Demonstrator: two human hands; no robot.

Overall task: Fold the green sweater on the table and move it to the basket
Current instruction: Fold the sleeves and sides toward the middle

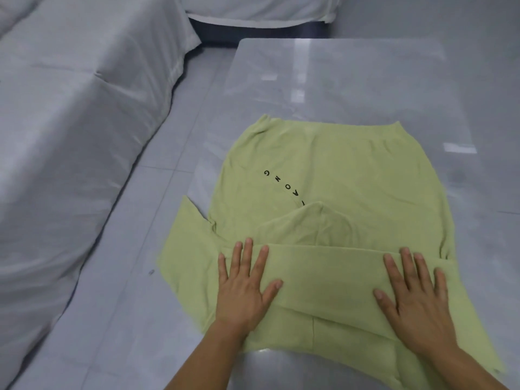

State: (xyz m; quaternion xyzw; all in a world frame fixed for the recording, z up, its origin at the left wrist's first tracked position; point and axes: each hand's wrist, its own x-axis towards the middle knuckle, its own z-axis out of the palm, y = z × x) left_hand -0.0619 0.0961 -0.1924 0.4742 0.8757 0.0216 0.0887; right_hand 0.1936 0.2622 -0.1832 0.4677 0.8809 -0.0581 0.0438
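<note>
Both hands, left hand [244, 288] and right hand [413, 299], press flat-fingered on the green sweater [332, 175], lower frame. Uneven pressure could skew the sleeve fold.

A sofa [70, 122] draped in a pale sheet fills nine to eleven o'clock. A second draped seat [259, 8] sits at twelve. Grey floor tiles [123, 291] lie at eight.

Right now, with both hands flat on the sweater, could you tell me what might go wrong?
The loose sleeve beside the left hand seems to overhang the glossy table, so it could drag the sweater askew. A raised bump of fabric beyond the folded band may leave a lumpy fold. No basket is in view.
</note>
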